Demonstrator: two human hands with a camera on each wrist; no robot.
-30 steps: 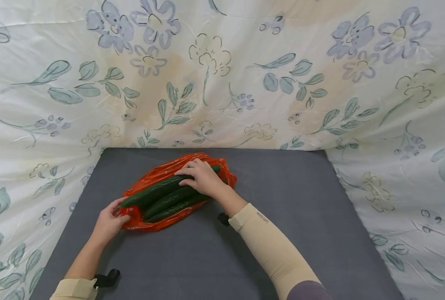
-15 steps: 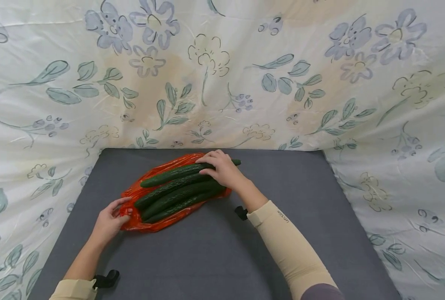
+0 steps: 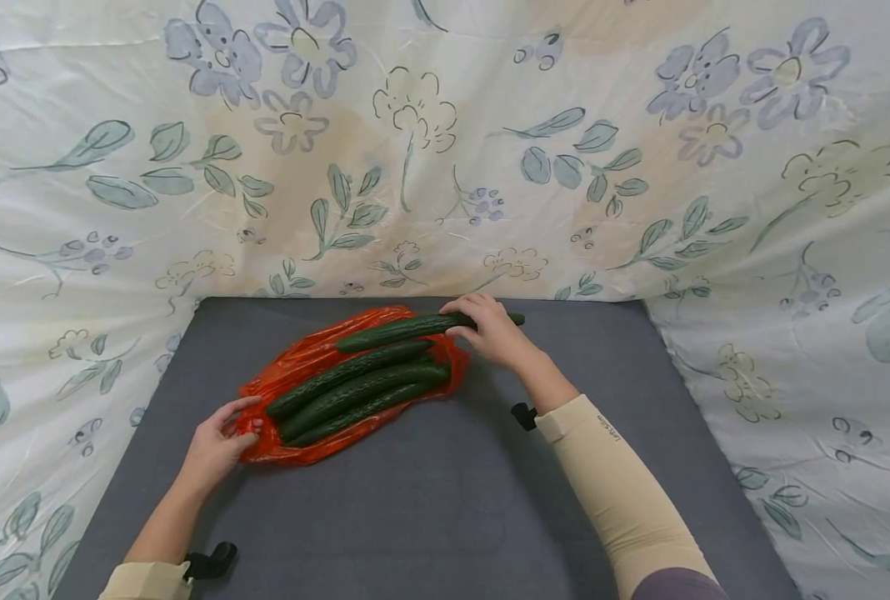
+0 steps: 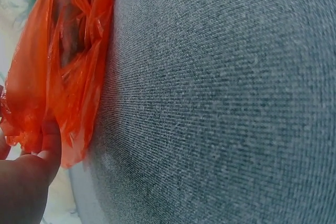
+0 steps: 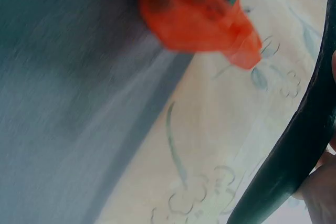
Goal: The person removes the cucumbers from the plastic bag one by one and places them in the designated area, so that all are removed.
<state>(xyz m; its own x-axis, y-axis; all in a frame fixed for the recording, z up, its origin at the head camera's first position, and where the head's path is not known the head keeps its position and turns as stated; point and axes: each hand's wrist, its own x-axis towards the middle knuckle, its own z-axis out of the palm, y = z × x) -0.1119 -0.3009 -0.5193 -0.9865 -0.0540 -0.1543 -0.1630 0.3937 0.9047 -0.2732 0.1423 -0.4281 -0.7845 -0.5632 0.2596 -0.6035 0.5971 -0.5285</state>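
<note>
My right hand (image 3: pixel 486 327) grips a long dark green cucumber (image 3: pixel 392 332) near its right end, above the far side of an open red plastic bag (image 3: pixel 306 348). In the right wrist view the held cucumber (image 5: pixel 302 135) runs along the right side, with fingers and thumb round it. Inside the bag lie three more cucumbers (image 3: pixel 362 392) side by side. At the bag's left end my left hand (image 3: pixel 218 442) pinches the plastic; the left wrist view shows the thumb (image 4: pixel 51 142) pressed on the gathered red film (image 4: pixel 31 103).
A grey cloth-covered table (image 3: pixel 415 517) lies under everything. Flower-patterned fabric (image 3: pixel 445 167) hangs behind it and along both sides. Black camera mounts (image 3: pixel 212 561) are strapped at both wrists, over beige sleeves (image 3: pixel 625 483).
The right hand has drawn one cucumber up and to the right, out from the others in the bag. The left hand stays at the bag's left end.
</note>
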